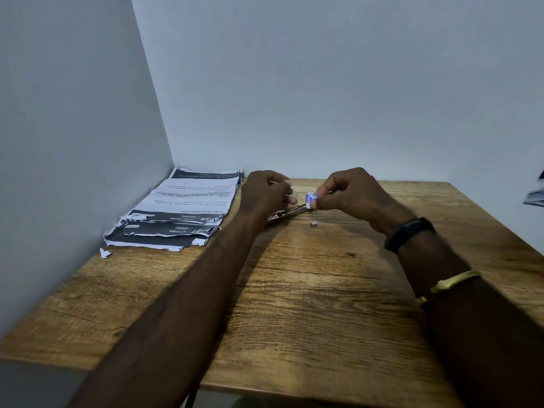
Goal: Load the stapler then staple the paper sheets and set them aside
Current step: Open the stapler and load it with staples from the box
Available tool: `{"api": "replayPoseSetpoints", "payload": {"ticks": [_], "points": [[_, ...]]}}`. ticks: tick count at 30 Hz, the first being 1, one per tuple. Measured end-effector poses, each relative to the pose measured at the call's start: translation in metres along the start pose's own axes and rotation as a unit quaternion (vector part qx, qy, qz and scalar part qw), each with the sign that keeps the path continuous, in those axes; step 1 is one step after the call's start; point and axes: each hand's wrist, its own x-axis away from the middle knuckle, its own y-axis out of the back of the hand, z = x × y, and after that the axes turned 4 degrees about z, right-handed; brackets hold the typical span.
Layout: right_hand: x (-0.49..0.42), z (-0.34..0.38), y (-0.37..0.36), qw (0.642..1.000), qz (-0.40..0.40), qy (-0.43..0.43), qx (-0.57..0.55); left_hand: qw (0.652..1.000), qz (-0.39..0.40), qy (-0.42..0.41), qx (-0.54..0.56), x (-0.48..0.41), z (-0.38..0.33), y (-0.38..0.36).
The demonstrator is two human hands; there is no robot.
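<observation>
Above the stapler [290, 212], right-hand fingers [319, 203] pinch a staple box [310, 197].

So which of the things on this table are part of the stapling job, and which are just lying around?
Part of the job:
- stapler, lying open under both hands
- small staple box, pinched by the right hand
- left hand, on the stapler
- paper sheets, stacked at the wall
- loose staple bit

Lying about:
- torn paper scrap
- papers at the right edge

Paper sheets [176, 209] on the table [309, 304] left of the stapler [290, 212], paper scrap [105, 253] nearer left, staple piece [313, 223] just right of stapler
</observation>
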Motion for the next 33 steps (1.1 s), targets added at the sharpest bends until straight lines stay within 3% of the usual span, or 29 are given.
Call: {"api": "replayPoseSetpoints", "payload": {"ticks": [4, 9, 14, 18, 21, 24, 33], "points": [[0.007, 0.002, 0.015, 0.993, 0.082, -0.043, 0.076, 0.992, -0.037, -0.052, -0.113, -0.005, 0.003, 0.006], [0.011, 0.009, 0.018, 0.970, 0.160, -0.095, 0.155, 0.955, 0.039, -0.052, -0.288, -0.005, 0.006, 0.002], [0.011, 0.009, 0.013, 0.951, 0.168, -0.114, 0.234, 0.911, 0.084, -0.035, -0.402, -0.004, 0.014, 0.000], [0.011, 0.008, 0.011, 0.955, 0.155, -0.097, 0.234, 0.899, 0.057, -0.039, -0.433, -0.001, 0.019, -0.003], [0.008, 0.006, 0.000, 0.969, 0.077, -0.040, 0.231, 0.895, 0.040, -0.054, -0.442, 0.000, 0.018, -0.004], [0.007, 0.005, -0.017, 0.960, 0.030, -0.013, 0.277, 0.894, 0.028, -0.063, -0.443, 0.001, 0.017, -0.003], [0.006, 0.015, -0.031, 0.934, 0.048, -0.032, 0.352, 0.901, 0.034, -0.091, -0.423, 0.004, 0.010, -0.006]]}}
